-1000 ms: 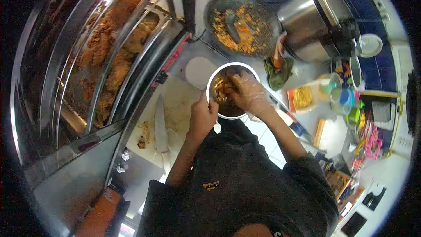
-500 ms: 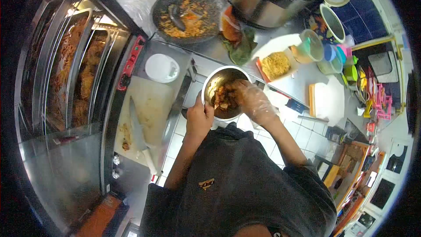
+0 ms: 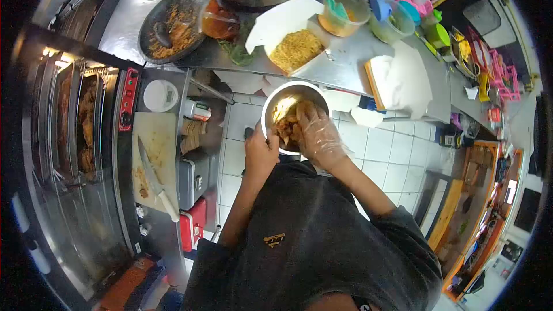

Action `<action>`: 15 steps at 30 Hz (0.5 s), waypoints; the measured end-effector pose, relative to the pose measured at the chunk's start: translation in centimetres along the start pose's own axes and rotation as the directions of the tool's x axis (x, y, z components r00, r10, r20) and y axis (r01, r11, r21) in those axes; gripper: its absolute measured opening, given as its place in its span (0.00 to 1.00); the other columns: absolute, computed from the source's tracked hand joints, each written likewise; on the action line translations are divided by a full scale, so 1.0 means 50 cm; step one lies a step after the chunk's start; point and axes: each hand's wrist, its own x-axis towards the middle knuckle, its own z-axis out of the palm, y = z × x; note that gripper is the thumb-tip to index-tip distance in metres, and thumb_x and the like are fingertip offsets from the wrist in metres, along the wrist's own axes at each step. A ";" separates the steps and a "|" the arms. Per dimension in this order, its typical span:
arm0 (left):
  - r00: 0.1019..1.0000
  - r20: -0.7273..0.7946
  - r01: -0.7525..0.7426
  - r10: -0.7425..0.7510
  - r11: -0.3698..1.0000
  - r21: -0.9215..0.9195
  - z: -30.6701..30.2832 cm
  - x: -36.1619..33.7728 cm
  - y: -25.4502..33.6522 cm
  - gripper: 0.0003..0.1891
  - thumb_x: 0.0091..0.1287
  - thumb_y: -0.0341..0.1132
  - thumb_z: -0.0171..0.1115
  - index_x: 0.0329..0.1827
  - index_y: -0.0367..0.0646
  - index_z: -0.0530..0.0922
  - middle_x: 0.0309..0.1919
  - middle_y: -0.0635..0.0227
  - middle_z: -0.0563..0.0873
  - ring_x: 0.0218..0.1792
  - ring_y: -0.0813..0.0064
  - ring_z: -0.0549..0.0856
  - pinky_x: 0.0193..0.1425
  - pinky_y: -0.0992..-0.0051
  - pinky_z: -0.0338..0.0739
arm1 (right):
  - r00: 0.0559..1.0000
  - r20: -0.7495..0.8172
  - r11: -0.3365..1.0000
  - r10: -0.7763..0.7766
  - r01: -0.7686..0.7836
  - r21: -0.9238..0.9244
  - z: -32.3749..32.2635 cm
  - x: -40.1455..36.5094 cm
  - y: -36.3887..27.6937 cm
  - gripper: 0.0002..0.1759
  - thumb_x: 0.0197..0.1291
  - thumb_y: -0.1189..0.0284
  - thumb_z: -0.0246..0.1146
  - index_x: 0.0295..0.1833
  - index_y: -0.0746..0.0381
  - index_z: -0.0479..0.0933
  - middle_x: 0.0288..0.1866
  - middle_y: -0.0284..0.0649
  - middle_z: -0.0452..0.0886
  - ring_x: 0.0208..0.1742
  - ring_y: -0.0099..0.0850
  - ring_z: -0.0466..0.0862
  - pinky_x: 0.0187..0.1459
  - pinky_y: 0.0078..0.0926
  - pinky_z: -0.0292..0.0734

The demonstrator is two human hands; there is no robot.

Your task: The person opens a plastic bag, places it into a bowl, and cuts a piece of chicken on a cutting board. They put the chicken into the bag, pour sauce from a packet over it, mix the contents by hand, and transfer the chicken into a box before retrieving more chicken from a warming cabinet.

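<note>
A white-rimmed bowl [image 3: 268, 106] with a shiny inside is held up in front of my body. My left hand [image 3: 262, 152] grips its near left rim, thumb over the edge. Chopped brown pieces of meat [image 3: 285, 126] lie in the bottom of the bowl. My right hand [image 3: 319, 138], in a clear plastic glove, reaches in over the right rim. Its fingers are curled onto the meat, with the tips partly hidden among the pieces.
On the left, a cutting board [image 3: 164, 161] carries a knife [image 3: 151, 170] beside a kitchen scale [image 3: 161, 96] and a lit food cabinet [image 3: 86, 121]. The back counter holds a stone mortar [image 3: 151, 29], an open box of noodles [image 3: 296, 52] and plastic tubs [image 3: 345, 11].
The view has shifted, showing more of the right counter and floor. My right hand has gone deeper into the bowl, onto the meat. My left hand still holds the rim.
</note>
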 end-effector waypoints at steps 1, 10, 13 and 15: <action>1.000 0.016 -0.002 0.002 1.000 0.009 0.014 -0.002 0.003 0.15 0.69 0.30 0.51 0.54 0.29 0.74 0.19 0.51 0.83 0.14 0.62 0.85 0.23 0.63 0.81 | 0.997 0.014 0.993 0.074 -0.072 -0.089 0.003 -0.010 0.007 0.32 0.62 0.66 0.61 0.71 0.63 0.68 0.63 0.58 0.76 0.63 0.49 0.77 0.67 0.41 0.70; 0.979 0.128 -0.161 0.159 0.987 0.011 0.062 0.053 0.034 0.09 0.69 0.27 0.53 0.47 0.28 0.74 0.16 0.52 0.82 0.14 0.60 0.84 0.22 0.63 0.80 | 0.939 0.013 0.891 0.345 -0.331 0.311 0.002 -0.016 0.013 0.30 0.65 0.64 0.58 0.69 0.68 0.66 0.64 0.57 0.74 0.63 0.52 0.76 0.64 0.45 0.73; 0.966 0.182 -0.192 0.182 0.981 0.034 0.056 0.081 0.055 0.08 0.69 0.27 0.52 0.44 0.29 0.74 0.15 0.53 0.82 0.14 0.61 0.84 0.21 0.64 0.79 | 0.953 0.131 0.888 0.274 -0.303 0.345 0.012 -0.003 0.023 0.30 0.66 0.64 0.58 0.70 0.66 0.67 0.66 0.55 0.73 0.65 0.53 0.75 0.65 0.46 0.72; 0.961 0.228 -0.163 0.155 0.986 0.018 0.051 0.096 0.064 0.08 0.70 0.27 0.52 0.42 0.29 0.74 0.15 0.54 0.81 0.14 0.64 0.84 0.20 0.65 0.79 | 0.962 0.121 0.901 0.244 -0.271 0.339 0.011 0.000 0.023 0.29 0.66 0.64 0.58 0.70 0.64 0.68 0.67 0.54 0.73 0.64 0.53 0.75 0.65 0.46 0.73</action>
